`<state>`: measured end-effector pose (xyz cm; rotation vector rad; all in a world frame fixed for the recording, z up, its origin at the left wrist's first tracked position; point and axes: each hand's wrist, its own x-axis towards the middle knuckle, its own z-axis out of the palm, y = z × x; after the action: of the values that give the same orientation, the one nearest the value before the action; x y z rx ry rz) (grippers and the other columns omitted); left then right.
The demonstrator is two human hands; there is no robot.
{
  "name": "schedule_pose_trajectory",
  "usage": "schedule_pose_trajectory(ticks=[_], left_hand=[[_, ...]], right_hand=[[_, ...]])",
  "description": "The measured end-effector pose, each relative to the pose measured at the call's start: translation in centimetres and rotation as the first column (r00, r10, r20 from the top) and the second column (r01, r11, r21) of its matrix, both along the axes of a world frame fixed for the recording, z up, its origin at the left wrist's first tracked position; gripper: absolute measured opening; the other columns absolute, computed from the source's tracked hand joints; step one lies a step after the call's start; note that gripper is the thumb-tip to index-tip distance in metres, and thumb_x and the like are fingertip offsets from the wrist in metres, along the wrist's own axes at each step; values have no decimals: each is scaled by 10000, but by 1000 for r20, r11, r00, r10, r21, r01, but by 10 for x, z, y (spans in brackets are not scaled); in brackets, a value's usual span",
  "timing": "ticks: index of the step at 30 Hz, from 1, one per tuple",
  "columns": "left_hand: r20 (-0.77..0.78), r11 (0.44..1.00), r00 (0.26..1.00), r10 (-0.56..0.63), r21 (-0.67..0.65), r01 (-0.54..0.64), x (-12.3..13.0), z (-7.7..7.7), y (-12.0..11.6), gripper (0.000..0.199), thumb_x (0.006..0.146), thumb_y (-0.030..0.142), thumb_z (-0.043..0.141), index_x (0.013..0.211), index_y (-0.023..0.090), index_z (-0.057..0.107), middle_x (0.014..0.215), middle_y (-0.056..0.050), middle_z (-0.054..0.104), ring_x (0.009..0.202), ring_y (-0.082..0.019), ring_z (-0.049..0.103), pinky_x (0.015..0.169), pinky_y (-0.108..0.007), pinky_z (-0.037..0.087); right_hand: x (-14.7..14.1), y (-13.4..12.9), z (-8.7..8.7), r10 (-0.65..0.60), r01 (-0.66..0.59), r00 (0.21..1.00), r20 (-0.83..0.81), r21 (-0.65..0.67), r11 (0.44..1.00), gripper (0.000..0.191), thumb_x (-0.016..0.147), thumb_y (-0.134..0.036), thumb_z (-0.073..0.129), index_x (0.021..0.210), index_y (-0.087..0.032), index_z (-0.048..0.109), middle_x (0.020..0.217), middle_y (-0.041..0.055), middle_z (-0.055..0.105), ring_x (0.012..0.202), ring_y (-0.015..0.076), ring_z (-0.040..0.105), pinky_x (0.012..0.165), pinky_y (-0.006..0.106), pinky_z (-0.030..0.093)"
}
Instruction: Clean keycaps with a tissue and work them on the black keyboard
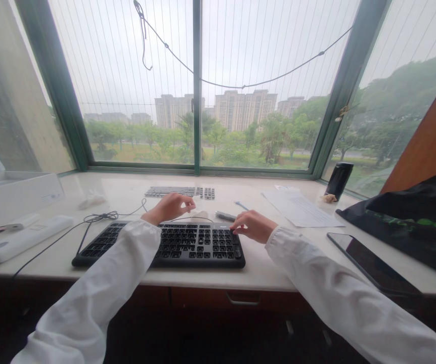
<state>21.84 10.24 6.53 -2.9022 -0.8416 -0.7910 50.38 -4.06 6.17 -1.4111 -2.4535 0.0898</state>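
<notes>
A black keyboard base [180, 262] with its keycaps off lies along the front of the white desk. My left hand [172, 206] is above its back edge, fingers pinched on a small white thing [196, 200], perhaps a tissue or wipe. At the keyboard's right end is my right hand [251, 226], its fingers bent and the fingertips at the upper right corner; whether they hold anything is too small to tell. Behind the keyboard, the removed keycaps [176, 192] are laid out in rows. A dark slim tool [225, 216] rests between the hands.
Printed paper [301, 206], a blue stick [242, 206] and a black cylinder [338, 181] stand or lie behind. A phone [369, 262] and black bag [419, 217] are at right. At left are a white power strip [28, 237], a coiled cable [102, 216] and a white box [16, 197].
</notes>
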Motion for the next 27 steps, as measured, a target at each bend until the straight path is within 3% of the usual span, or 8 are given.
schedule_pose_trajectory(ticks=[7, 12, 18, 27], left_hand=[[-3, 1000, 1000, -7, 8, 7, -1, 1, -1, 301, 899, 443, 519, 896, 243, 744, 816, -19, 751, 689, -170, 676, 645, -250, 451], [1, 1000, 1000, -10, 2, 10, -1, 1, -1, 299, 897, 441, 520, 889, 244, 744, 807, -16, 749, 681, -168, 676, 637, -248, 452], [-5, 1000, 1000, 9, -13, -9, -1, 1, -2, 259, 895, 424, 541, 893, 260, 742, 812, 0, 750, 674, -162, 670, 641, -246, 440], [-6, 1000, 1000, 15, -12, -15, -1, 2, -3, 257, 898, 421, 543, 886, 259, 743, 814, -6, 749, 690, -169, 672, 651, -251, 440]], right_hand=[[2, 3, -1, 85, -88, 994, 66, 46, 995, 202, 868, -133, 584, 912, -206, 768, 856, 80, 730, 811, 164, 648, 783, 296, 470], [0, 1, 1, -3, 3, 999, 34, 12, 1000, 190, 840, -147, 617, 927, -219, 770, 891, 72, 738, 837, 167, 658, 782, 283, 468], [-4, 0, 4, -106, 105, 994, -13, -55, 993, 170, 817, -169, 640, 904, -211, 780, 809, 57, 731, 721, 140, 637, 710, 267, 465], [-8, -3, 5, -173, 170, 985, -26, -89, 981, 151, 801, -167, 666, 889, -205, 784, 801, 54, 727, 716, 139, 626, 707, 260, 461]])
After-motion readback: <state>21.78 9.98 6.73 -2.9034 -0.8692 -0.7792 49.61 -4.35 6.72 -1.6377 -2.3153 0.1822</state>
